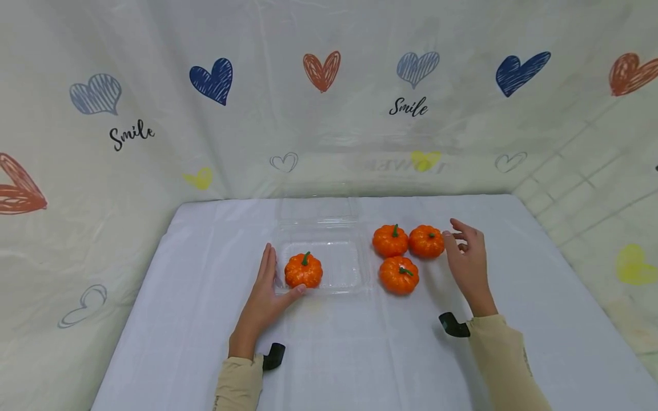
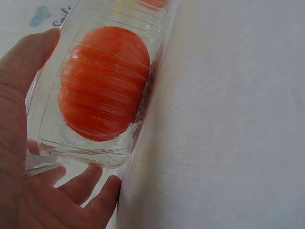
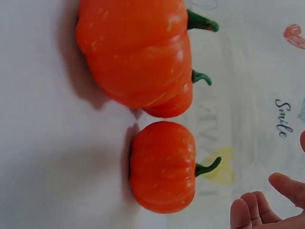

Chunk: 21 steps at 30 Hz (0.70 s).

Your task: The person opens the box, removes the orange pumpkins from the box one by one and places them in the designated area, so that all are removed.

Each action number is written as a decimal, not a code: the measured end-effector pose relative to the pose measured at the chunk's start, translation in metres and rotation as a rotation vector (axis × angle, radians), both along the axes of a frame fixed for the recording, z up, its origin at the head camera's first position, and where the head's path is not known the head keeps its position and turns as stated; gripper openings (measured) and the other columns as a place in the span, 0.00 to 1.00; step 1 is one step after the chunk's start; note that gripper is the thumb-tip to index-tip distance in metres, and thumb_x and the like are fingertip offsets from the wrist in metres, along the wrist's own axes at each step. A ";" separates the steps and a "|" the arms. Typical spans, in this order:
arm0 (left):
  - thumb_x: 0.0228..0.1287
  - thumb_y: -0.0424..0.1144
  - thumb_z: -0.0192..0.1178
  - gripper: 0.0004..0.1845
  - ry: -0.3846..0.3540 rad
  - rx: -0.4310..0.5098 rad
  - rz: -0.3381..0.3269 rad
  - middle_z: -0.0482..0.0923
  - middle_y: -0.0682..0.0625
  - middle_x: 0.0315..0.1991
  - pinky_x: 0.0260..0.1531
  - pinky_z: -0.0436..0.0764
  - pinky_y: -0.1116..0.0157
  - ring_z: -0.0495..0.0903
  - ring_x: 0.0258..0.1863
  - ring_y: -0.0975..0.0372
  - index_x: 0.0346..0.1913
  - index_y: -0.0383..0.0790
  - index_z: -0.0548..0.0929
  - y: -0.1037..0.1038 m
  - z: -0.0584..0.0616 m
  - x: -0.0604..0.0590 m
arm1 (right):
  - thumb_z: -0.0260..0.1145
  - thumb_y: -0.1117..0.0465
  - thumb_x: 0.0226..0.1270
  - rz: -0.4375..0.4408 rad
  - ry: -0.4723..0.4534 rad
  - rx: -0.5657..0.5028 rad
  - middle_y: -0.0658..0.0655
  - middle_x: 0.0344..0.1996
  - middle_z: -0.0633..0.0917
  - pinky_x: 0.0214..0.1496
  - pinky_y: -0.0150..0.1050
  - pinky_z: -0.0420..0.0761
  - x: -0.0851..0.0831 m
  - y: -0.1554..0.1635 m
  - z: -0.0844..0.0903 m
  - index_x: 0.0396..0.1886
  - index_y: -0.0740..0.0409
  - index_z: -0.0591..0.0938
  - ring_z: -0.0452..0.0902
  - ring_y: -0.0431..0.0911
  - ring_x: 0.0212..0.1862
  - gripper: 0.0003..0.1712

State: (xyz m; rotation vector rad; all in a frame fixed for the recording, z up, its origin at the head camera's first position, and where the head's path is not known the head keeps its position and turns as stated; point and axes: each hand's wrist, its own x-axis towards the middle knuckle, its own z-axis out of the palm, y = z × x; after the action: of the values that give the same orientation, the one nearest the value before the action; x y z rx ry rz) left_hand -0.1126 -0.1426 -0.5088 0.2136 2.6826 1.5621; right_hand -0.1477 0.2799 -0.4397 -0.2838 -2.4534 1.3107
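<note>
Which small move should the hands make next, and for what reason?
Perhaps the right hand should close around the glossy orange ribbed pumpkin nearest it. That hand is beside this pumpkin and holds nothing, while the left hand touches the open clear plastic container, which has visible room beside the single orange pumpkin inside.

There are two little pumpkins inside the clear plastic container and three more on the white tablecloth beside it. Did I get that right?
Not quite: just one little pumpkin is inside the clear plastic container, as the head view shows. Three more pumpkins do sit on the white tablecloth beside it.
</note>
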 end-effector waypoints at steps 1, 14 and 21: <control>0.64 0.65 0.72 0.66 0.000 0.001 -0.001 0.30 0.57 0.88 0.78 0.58 0.47 0.48 0.85 0.51 0.89 0.43 0.40 0.000 0.000 0.000 | 0.55 0.51 0.87 0.012 0.008 -0.005 0.63 0.72 0.71 0.61 0.38 0.72 0.001 -0.003 0.002 0.79 0.58 0.73 0.69 0.55 0.66 0.30; 0.64 0.65 0.72 0.66 0.000 -0.005 -0.002 0.30 0.56 0.88 0.79 0.56 0.45 0.46 0.86 0.51 0.88 0.42 0.40 0.001 0.001 -0.001 | 0.59 0.57 0.84 0.281 0.033 -0.109 0.58 0.86 0.53 0.79 0.69 0.57 0.007 -0.052 0.017 0.86 0.58 0.61 0.51 0.63 0.83 0.37; 0.64 0.65 0.72 0.66 -0.004 -0.009 0.002 0.30 0.57 0.88 0.78 0.56 0.45 0.47 0.85 0.51 0.89 0.43 0.40 0.001 0.003 0.000 | 0.61 0.60 0.83 0.373 0.047 -0.140 0.53 0.87 0.49 0.82 0.63 0.55 0.003 -0.076 0.011 0.88 0.55 0.56 0.45 0.53 0.86 0.41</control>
State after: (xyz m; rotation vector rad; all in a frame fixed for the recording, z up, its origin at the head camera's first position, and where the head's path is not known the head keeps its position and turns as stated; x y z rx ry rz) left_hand -0.1125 -0.1416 -0.5063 0.2069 2.6877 1.5487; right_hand -0.1448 0.2038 -0.4290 0.1799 -2.4576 1.6203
